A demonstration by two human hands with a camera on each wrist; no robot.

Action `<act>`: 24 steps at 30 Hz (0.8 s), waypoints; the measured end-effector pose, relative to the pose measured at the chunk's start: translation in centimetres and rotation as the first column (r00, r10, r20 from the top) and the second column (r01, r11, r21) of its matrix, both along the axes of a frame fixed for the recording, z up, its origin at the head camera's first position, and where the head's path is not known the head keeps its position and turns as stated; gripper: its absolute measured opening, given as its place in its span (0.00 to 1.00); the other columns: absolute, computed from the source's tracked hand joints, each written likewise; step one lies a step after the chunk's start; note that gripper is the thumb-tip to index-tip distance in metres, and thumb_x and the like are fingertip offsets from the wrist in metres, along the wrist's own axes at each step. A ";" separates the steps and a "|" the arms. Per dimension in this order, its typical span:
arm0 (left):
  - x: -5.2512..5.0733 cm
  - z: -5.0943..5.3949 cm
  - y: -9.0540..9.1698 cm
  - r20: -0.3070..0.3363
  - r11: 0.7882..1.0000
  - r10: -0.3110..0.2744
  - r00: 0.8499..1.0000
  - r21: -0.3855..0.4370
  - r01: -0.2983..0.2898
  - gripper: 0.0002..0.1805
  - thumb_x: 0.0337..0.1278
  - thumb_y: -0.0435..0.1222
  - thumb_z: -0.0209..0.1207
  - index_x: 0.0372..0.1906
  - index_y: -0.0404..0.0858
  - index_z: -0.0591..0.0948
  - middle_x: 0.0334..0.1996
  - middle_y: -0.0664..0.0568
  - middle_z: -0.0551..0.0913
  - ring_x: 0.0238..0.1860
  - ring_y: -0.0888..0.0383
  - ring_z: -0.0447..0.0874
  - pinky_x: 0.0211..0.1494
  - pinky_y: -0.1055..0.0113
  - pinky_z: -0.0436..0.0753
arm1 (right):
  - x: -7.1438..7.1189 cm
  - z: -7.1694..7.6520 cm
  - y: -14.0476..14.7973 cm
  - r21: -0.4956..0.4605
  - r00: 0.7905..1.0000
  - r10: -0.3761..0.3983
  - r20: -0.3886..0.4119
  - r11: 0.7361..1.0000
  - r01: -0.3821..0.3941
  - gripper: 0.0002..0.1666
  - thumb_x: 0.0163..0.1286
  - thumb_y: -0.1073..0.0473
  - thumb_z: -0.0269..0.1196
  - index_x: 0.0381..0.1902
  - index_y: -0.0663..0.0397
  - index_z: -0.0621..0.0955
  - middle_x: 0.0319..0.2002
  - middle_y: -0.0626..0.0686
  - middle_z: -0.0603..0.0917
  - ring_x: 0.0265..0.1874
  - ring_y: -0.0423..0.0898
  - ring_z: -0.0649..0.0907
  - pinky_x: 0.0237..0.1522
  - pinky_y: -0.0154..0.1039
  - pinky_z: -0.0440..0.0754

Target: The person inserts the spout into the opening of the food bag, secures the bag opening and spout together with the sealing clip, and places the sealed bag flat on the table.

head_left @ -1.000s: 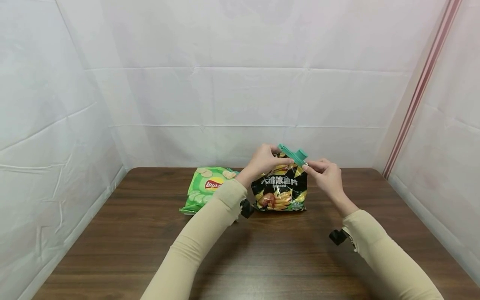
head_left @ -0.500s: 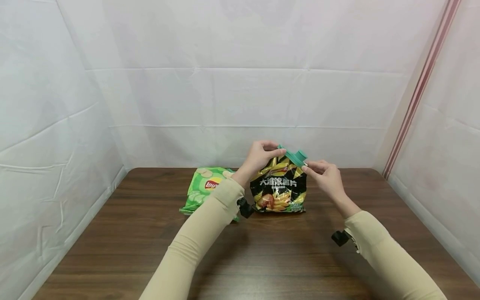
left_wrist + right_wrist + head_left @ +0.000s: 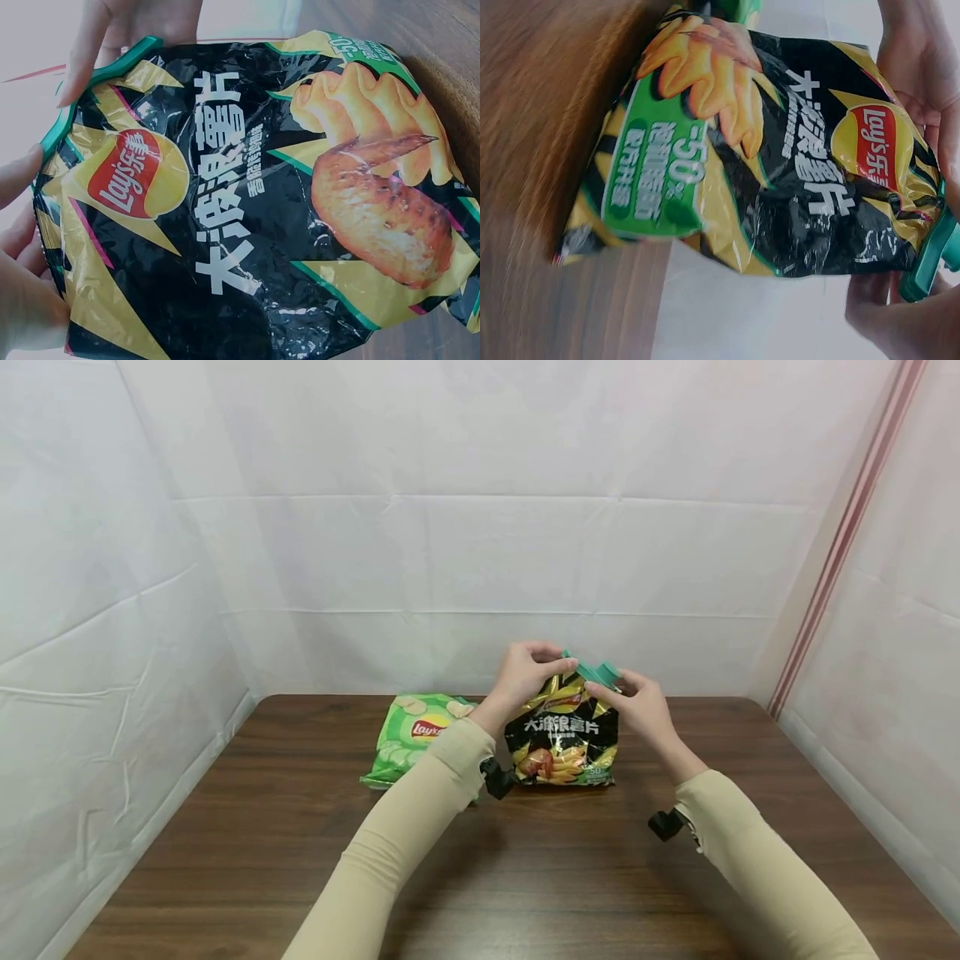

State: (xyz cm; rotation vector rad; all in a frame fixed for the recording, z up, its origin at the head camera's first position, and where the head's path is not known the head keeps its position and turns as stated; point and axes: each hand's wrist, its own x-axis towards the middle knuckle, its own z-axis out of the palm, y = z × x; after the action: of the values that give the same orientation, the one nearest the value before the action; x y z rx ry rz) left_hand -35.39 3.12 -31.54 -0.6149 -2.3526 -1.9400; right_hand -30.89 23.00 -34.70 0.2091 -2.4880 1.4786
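A black and gold Lay's chip bag (image 3: 558, 750) stands upright on the table, its front printed with a chicken wing and wavy chips. Across its slanting top edge lies a teal bag clip (image 3: 606, 674) with a round spout. My left hand (image 3: 519, 681) pinches the clip's left end at the bag's top corner, its thumb in front and fingers behind. At the spout end, my right hand (image 3: 643, 706) pinches the clip, thumb on the near side. The teal strip (image 3: 56, 135) runs along the bag's mouth in the left wrist view. Fingers partly hide both clip ends.
A green Lay's chip bag (image 3: 408, 739) lies to the left, partly hidden behind my left forearm. The brown wooden table (image 3: 570, 877) reaches back to a white cloth wall (image 3: 420, 552). Similar cloth hangs on both sides.
My left hand has slid from the clip's middle toward its left end. My right hand has moved left and up, onto the clip near the spout. The bag shifted only slightly.
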 end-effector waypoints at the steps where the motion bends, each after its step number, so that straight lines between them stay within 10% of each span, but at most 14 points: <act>1: 0.0 0.0 0.0 0.002 1.000 -0.003 1.000 0.003 0.003 0.15 0.52 0.43 0.68 0.41 0.39 0.85 0.42 0.49 0.86 0.45 0.57 0.82 0.48 0.63 0.80 | -0.1 0.0 -0.1 -0.013 1.000 -0.001 -0.001 1.000 0.001 0.36 0.60 0.37 0.64 0.60 0.52 0.77 0.42 0.55 0.83 0.19 0.44 0.70 0.20 0.37 0.70; 8: -0.2 -0.2 0.0 -0.008 1.000 -0.022 1.000 0.010 0.022 0.15 0.52 0.42 0.68 0.42 0.38 0.85 0.43 0.48 0.85 0.45 0.56 0.81 0.47 0.63 0.80 | -0.4 0.3 -0.3 -0.064 0.998 -0.029 0.054 0.997 0.032 0.37 0.57 0.36 0.66 0.58 0.53 0.79 0.34 0.47 0.82 0.13 0.40 0.61 0.18 0.35 0.63; 16: -0.2 -0.2 -0.2 -0.025 1.000 -0.028 0.999 -0.012 0.028 0.16 0.52 0.43 0.67 0.43 0.39 0.84 0.42 0.48 0.85 0.45 0.56 0.81 0.47 0.63 0.80 | -0.3 0.5 -0.6 -0.160 0.995 0.019 0.103 0.987 -0.002 0.38 0.57 0.40 0.68 0.60 0.56 0.77 0.42 0.47 0.83 0.43 0.44 0.73 0.46 0.40 0.69; 24: -0.2 -0.2 -0.1 -0.032 0.999 -0.031 0.999 -0.023 0.030 0.16 0.53 0.43 0.67 0.44 0.38 0.84 0.42 0.47 0.85 0.45 0.56 0.81 0.47 0.64 0.80 | -0.3 0.3 -0.5 -0.206 0.995 0.039 0.092 0.978 -0.020 0.36 0.58 0.43 0.69 0.58 0.60 0.78 0.35 0.39 0.82 0.45 0.43 0.74 0.50 0.41 0.70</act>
State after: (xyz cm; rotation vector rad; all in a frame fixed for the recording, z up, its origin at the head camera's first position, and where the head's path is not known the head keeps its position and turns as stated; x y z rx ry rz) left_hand -35.64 2.99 -31.78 -0.6826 -2.3630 -1.9034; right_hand -31.19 22.48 -34.37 0.1413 -2.3900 1.7831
